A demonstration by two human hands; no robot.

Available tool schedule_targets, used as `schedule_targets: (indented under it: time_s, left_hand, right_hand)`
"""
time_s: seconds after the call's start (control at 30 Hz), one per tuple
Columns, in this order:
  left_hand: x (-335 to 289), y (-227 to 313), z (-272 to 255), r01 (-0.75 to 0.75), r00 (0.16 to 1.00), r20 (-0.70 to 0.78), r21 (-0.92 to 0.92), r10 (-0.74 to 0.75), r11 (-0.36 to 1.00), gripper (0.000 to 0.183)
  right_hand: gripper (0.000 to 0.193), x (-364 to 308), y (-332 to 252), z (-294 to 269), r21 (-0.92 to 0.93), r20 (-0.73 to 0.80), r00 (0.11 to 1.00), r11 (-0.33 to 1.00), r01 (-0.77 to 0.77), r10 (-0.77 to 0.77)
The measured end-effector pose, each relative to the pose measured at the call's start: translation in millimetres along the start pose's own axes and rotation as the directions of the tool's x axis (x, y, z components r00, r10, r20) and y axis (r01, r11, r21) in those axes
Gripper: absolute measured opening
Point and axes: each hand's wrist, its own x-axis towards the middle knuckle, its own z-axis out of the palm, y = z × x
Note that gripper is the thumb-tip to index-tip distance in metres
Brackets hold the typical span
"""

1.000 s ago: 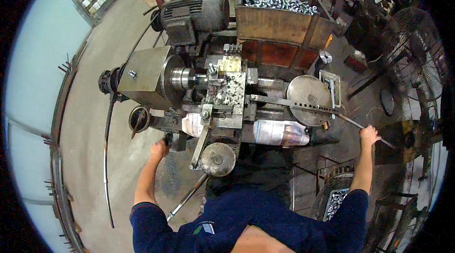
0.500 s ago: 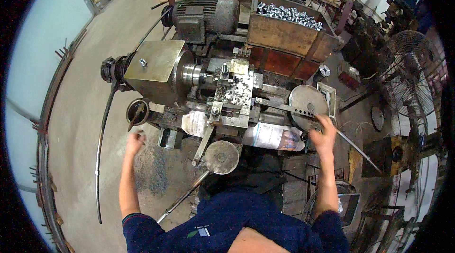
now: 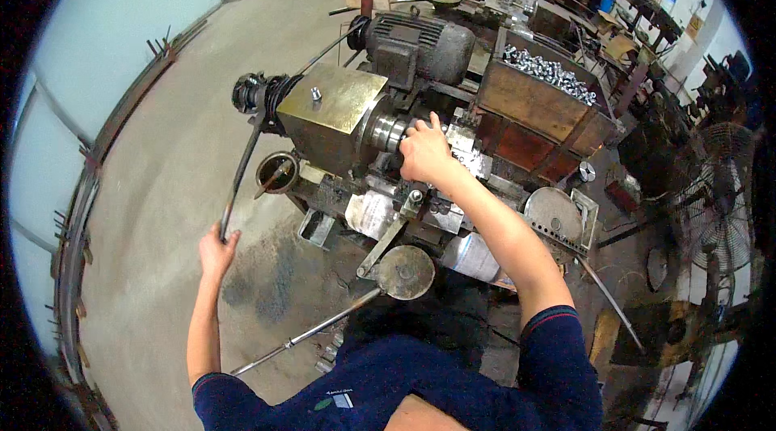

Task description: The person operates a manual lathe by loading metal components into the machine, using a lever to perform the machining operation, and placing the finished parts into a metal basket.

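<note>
My left hand (image 3: 217, 253) is closed around the lower end of a long metal lever (image 3: 239, 180) that slants down from the pulley end of a small lathe. Across the machine reaches my right arm, and my right hand (image 3: 426, 155) is at the shiny spindle nose (image 3: 388, 133), above the chip-covered cross slide (image 3: 473, 158). Its fingers are bent in toward the spindle, one finger raised; whatever they pinch is hidden. On the brass-coloured headstock cover (image 3: 343, 100) stands a small shiny metal piece (image 3: 316, 93).
Behind the lathe are a finned motor (image 3: 420, 43) and a rusty bin (image 3: 533, 100) heaped with small metal parts (image 3: 550, 75). A round handle disc (image 3: 406, 272) with a long rod (image 3: 323, 334) sits near my body. A fan (image 3: 719, 189) stands at the right.
My left hand has taken hold of the long lever. My right hand has left the lever on the right side and come to the spindle. The whole view has shifted.
</note>
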Motion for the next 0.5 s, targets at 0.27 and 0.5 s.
schedule_targets:
  time_s: [0.27, 0.5]
  left_hand:
    - [42, -4, 5, 0.078, 0.966, 0.258, -0.331, 0.011, 0.941, 0.026]
    - [46, -10, 19, 0.163, 0.956, 0.294, -0.558, 0.01, 0.814, 0.024]
  right_hand:
    - [0.024, -5, 4, 2, 0.011, -0.019, 0.999, 1.0, -0.028, 0.028]
    - [0.021, -80, 92, -49, 0.214, -0.508, 0.859, 0.975, 0.057, 0.062]
